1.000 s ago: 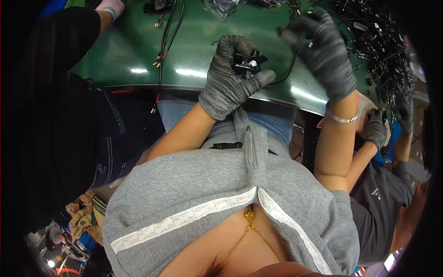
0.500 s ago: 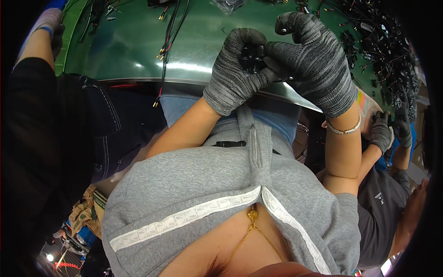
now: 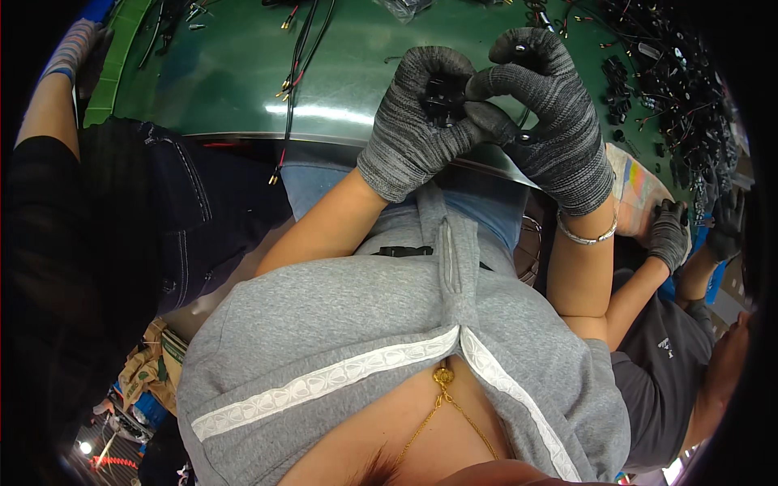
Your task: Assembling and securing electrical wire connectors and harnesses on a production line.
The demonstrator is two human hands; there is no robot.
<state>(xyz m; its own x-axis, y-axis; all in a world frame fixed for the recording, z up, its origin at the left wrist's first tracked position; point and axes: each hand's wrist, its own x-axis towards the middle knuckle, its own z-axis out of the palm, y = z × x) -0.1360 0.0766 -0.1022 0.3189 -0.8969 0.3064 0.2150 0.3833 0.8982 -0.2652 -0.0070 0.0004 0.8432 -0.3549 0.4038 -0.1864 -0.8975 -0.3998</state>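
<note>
In striped grey knit gloves, both my hands meet just above the near edge of the green tabletop [image 3: 219, 89]. Curled fingers and thumb of my left hand [image 3: 409, 134] hold a small black part [image 3: 444, 95], mostly hidden in the grip. From the right, the thumb and index finger of my right hand [image 3: 547, 121] are pressed in close to that part; what they pinch, if anything, is hidden. Tiny shiny bits show at the right hand's curled fingertips and by its palm, too small to name.
Black cables [image 3: 296, 73] with brass-coloured ends hang over the table's near edge. A heap of black wired parts [image 3: 673, 73] covers the right side. A clear plastic bag [image 3: 403, 8] lies at the back. Co-workers sit close on both sides, one gloved hand [image 3: 669, 235] at the right.
My right hand has tilted and its forearm has shifted a little left, with the raised fingers curling lower. My left hand has hardly moved and keeps the black part.
</note>
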